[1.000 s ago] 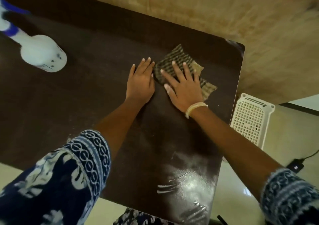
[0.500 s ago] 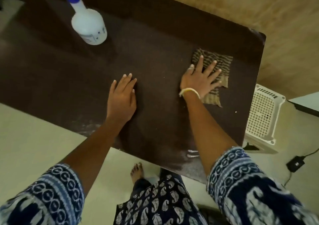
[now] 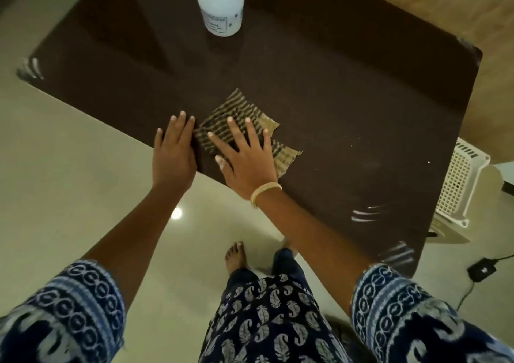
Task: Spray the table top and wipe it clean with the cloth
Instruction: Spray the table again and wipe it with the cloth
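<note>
Striped cloth lay near the table edge; my right hand pressed it, fingers spread, left hand flat beside the cloth.

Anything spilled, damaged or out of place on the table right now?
Nothing spilled. The spray bottle stands upright at the far edge. The table top has pale streaks near its right corner and a worn far-right corner. The cloth lies flat under the right hand.

Both hands flat on the table

Right hand presses the striped cloth near the front edge, left hand just beside it, spray bottle at the back.
</note>
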Tool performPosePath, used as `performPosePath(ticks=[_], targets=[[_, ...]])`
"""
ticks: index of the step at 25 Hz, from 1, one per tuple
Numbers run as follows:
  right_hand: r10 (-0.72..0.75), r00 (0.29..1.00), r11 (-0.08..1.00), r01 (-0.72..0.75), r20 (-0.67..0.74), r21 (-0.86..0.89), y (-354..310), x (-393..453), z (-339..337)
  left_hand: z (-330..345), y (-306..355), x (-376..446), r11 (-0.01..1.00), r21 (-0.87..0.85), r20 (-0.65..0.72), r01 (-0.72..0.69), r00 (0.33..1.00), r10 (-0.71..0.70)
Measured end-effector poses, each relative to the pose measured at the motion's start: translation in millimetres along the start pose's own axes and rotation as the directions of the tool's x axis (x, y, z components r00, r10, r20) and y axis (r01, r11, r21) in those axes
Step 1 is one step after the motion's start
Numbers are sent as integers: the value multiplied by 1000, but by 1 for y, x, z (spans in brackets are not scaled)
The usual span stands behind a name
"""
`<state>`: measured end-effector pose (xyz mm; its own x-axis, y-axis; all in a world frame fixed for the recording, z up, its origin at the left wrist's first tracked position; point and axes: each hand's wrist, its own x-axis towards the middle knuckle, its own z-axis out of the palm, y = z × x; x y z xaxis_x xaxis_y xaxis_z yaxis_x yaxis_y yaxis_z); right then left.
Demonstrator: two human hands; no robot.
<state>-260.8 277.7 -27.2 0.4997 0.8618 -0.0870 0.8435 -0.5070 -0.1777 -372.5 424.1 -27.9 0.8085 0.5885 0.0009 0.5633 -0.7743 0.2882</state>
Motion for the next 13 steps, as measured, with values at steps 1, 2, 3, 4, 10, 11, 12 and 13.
performPosePath(ticks=[1,2,3,4,10,11,12,13], targets=[[-83,996,996,84,26,-21,-3,-9,0,-1,0,-1,1000,-6,12,-5,1000,5],[-162,985,986,164,62,-31,2,-14,-2,-1,-1,-3,1000,-7,24,-14,1000,15],[-224,971,973,228,90,-37,14,-14,-5,-1,-2,-4,1000,0,31,-23,999,23],[-245,964,967,250,105,-39,31,-12,-10,-1,-3,-4,999,19,36,-28,999,27],[434,898,899,-437,-75,-27,194,-29,-39,1,2,-5,999,11,32,44,998,-45],[535,842,844,-536,-75,2,208,-36,-44,1,2,-4,999,8,32,42,999,-43],[625,778,781,-624,-68,32,212,-39,-47,1,2,-4,999,7,34,38,999,-39],[704,708,710,-701,-63,64,205,-36,-48,1,3,-4,999,5,34,40,999,-40]])
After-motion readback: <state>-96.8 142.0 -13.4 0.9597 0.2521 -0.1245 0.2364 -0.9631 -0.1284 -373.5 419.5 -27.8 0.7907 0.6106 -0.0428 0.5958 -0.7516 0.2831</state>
